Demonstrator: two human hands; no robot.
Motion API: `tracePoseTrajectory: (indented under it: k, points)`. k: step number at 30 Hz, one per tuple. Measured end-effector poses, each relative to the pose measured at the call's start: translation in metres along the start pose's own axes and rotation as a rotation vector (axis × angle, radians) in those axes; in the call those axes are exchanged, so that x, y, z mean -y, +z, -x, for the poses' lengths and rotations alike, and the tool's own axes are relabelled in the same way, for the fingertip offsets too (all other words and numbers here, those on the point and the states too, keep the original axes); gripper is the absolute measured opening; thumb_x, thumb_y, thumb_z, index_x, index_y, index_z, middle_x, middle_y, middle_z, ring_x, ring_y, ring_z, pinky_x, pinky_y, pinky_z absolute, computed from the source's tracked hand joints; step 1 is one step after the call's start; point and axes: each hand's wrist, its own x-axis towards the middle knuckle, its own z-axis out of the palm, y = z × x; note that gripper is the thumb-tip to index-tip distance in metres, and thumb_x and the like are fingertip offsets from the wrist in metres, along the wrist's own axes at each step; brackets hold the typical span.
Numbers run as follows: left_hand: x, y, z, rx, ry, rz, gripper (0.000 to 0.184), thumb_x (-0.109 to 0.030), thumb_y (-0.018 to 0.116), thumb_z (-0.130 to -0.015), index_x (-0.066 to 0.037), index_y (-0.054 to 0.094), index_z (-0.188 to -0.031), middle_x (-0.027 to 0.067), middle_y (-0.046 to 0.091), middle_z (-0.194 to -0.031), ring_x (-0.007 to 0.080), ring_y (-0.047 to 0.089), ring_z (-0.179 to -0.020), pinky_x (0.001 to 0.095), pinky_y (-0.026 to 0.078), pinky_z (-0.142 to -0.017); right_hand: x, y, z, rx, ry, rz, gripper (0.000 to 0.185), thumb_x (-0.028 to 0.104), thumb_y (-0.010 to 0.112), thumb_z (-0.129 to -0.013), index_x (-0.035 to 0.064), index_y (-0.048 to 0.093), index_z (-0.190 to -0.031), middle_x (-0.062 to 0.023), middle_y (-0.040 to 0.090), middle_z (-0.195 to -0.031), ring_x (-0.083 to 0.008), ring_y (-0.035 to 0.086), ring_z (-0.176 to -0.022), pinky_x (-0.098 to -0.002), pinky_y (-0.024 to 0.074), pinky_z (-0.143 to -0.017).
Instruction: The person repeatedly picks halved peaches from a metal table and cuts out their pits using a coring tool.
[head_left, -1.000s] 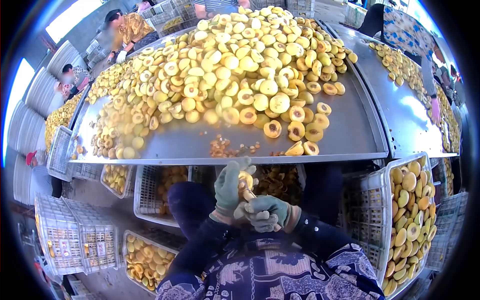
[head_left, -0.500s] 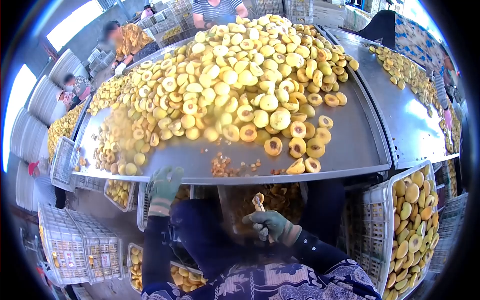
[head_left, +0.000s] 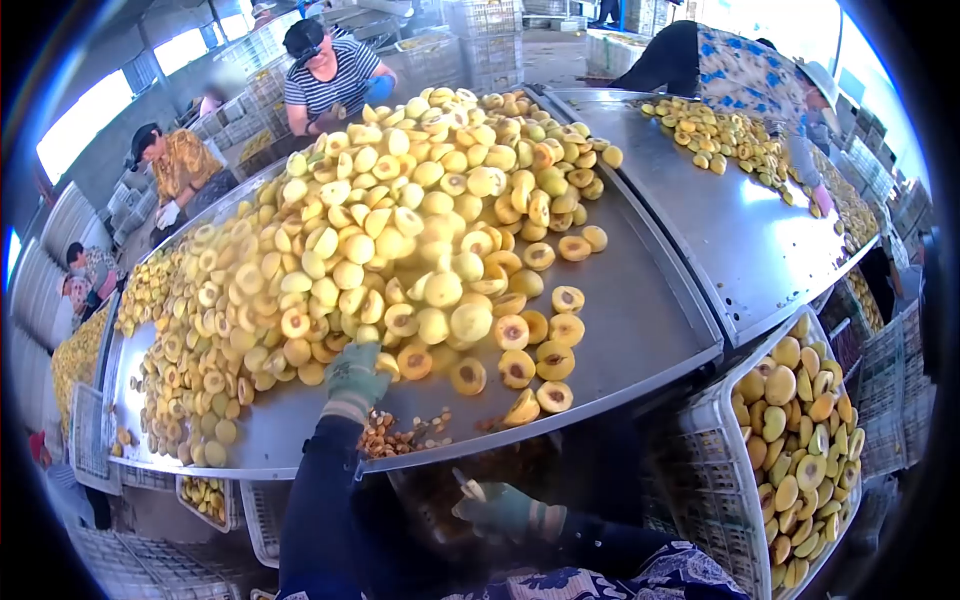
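Note:
Yellow peach halves (head_left: 375, 245) lie heaped on a metal table (head_left: 650, 250) before me, some with brown pits or hollows showing. My left hand (head_left: 357, 380), in a green knit glove, is at the front edge of the heap, against a peach half. Its fingertips are hidden, so I cannot tell its grip. Below the table edge, my gloved right hand (head_left: 500, 508) is closed around a small slim tool (head_left: 466, 484) with a metal tip; the rest is in the fist. Brown pits and scraps (head_left: 395, 436) lie near my left wrist.
At my right stands a plastic crate (head_left: 715, 460) full of peach halves. Another metal table (head_left: 745, 225) with more fruit adjoins on the right. Co-workers sit across and to the left: one in a striped shirt (head_left: 330, 85), one in an orange top (head_left: 180, 165). White crates (head_left: 150, 560) stand lower left.
My left hand has gone from beyond the table's front edge up to the heap. The right hand has lowered slightly; the peach-coloured piece at its tool's end is gone. The view has turned.

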Motion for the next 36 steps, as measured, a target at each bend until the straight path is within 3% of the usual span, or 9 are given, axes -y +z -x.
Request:
tracePoseTrajectory:
  k: [6, 7, 9, 12, 15, 19, 22, 28, 36]
  points:
    - [0.039, 0.044, 0.022, -0.282, 0.136, 0.328, 0.042, -0.034, 0.074, -0.066, -0.006, 0.063, -0.096, 0.0174, 0.064, -0.093, 0.0358, 0.062, -0.088, 0.0442, 0.049, -0.079, 0.014, 0.007, -0.004, -0.078, -0.239, -0.201, 0.019, 0.03, 0.062, -0.09, 0.0129, 0.055, -0.094, -0.0003, 0.055, -0.066, -0.0083, 0.048, -0.048, -0.0222, 0.0417, -0.042]
    - [0.033, 0.03, 0.031, -0.148, 0.02, 0.327, 0.035, -0.029, 0.073, -0.069, -0.007, 0.062, -0.092, 0.0158, 0.064, -0.086, 0.0324, 0.063, -0.081, 0.0416, 0.051, -0.075, 0.026, 0.008, 0.007, -0.131, -0.272, -0.168, 0.02, 0.03, 0.062, -0.09, 0.0124, 0.055, -0.096, -0.0007, 0.055, -0.067, -0.0087, 0.049, -0.049, -0.0223, 0.0422, -0.042]
    - [0.049, 0.047, 0.032, -0.241, 0.091, 0.589, 0.028, -0.022, 0.071, -0.074, -0.007, 0.062, -0.095, 0.0122, 0.066, -0.079, 0.0259, 0.065, -0.072, 0.0364, 0.052, -0.07, 0.036, 0.007, 0.009, -0.198, -0.323, -0.158, 0.021, 0.029, 0.063, -0.09, 0.012, 0.056, -0.101, -0.0001, 0.055, -0.071, -0.0083, 0.052, -0.054, -0.022, 0.0443, -0.044]
    - [0.0, 0.004, 0.053, -0.173, 0.078, 0.225, 0.049, -0.032, 0.071, -0.07, -0.005, 0.063, -0.11, 0.0173, 0.068, -0.094, 0.0307, 0.067, -0.089, 0.0388, 0.052, -0.079, 0.04, 0.007, 0.0, -0.229, -0.34, -0.127, 0.023, 0.028, 0.063, -0.09, 0.0095, 0.056, -0.103, 0.0016, 0.055, -0.078, -0.0071, 0.054, -0.063, -0.0219, 0.0472, -0.046]
    - [0.012, 0.04, 0.037, 0.04, 0.006, 0.42, 0.067, -0.039, 0.074, -0.066, -0.005, 0.057, -0.121, 0.0207, 0.064, -0.11, 0.0342, 0.062, -0.103, 0.0391, 0.05, -0.086, 0.031, 0.01, 0.001, -0.168, -0.37, -0.05, 0.023, 0.03, 0.063, -0.091, 0.0106, 0.056, -0.101, 0.0014, 0.054, -0.074, -0.0074, 0.055, -0.062, -0.0217, 0.0463, -0.046]
    - [-0.031, 0.007, 0.051, 0.088, -0.171, 0.388, 0.112, -0.048, 0.081, -0.059, 0.0, 0.028, -0.145, 0.0263, 0.048, -0.135, 0.0367, 0.049, -0.124, 0.0383, 0.041, -0.101, 0.018, 0.015, 0.011, -0.208, -0.307, -0.142, 0.023, 0.028, 0.062, -0.091, 0.0116, 0.055, -0.105, -0.0013, 0.055, -0.07, -0.0097, 0.052, -0.053, -0.0232, 0.0445, -0.045]
    - [-0.04, 0.006, 0.038, 0.096, -0.234, 0.279, 0.115, -0.053, 0.079, -0.059, 0.0, 0.027, -0.145, 0.026, 0.046, -0.137, 0.0376, 0.046, -0.126, 0.0385, 0.04, -0.103, 0.005, 0.008, 0.003, -0.214, -0.339, -0.224, 0.021, 0.029, 0.063, -0.09, 0.013, 0.054, -0.103, -0.0009, 0.056, -0.069, -0.0099, 0.05, -0.049, -0.0231, 0.0431, -0.044]
    - [-0.012, 0.038, 0.009, -0.047, -0.197, 0.361, 0.07, -0.046, 0.077, -0.063, -0.012, 0.055, -0.119, 0.0232, 0.063, -0.111, 0.0393, 0.06, -0.105, 0.0448, 0.048, -0.087, 0.008, 0.007, 0.019, -0.26, -0.294, -0.192, 0.024, 0.032, 0.063, -0.09, 0.0124, 0.057, -0.103, -0.0008, 0.057, -0.071, -0.0096, 0.049, -0.052, -0.0227, 0.0417, -0.045]
    - [-0.014, 0.011, 0.013, 0.2, -0.204, 0.163, 0.062, -0.036, 0.062, -0.077, -0.011, 0.046, -0.131, 0.0263, 0.062, -0.11, 0.04, 0.061, -0.104, 0.045, 0.048, -0.089, 0.003, 0.003, 0.003, -0.176, -0.32, -0.245, 0.028, 0.025, 0.067, -0.088, 0.0082, 0.058, -0.109, -0.0036, 0.059, -0.079, -0.0128, 0.057, -0.063, -0.0233, 0.0459, -0.048]
